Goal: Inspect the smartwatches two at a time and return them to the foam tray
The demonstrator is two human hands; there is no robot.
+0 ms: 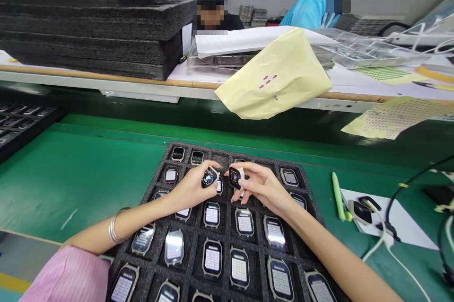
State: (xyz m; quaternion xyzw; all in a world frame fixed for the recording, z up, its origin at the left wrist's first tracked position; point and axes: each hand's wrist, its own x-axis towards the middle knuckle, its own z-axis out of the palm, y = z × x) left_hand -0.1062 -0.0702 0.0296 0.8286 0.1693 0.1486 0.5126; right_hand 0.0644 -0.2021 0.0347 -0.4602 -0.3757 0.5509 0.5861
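My left hand (199,182) grips a smartwatch (209,177) by its edges, its dark screen showing a lit watch face. A second smartwatch (235,177), also with a dark lit face, is pinched between the thumb and fingers of my right hand (261,182). Both are held up side by side above a black foam tray (227,219). In the tray's square compartments sit several strapless watch bodies, many with a white grid on the screen, such as the watch (212,257) near the middle. My hands and wrists hide some of the compartments.
Another foam tray (26,124) of watches lies at the left. On the right are a light green tool (338,197), white paper (418,226) and cables (390,207). A shelf ahead bears stacked black foam (88,32) and a yellow bag (276,79). Two people are beyond.
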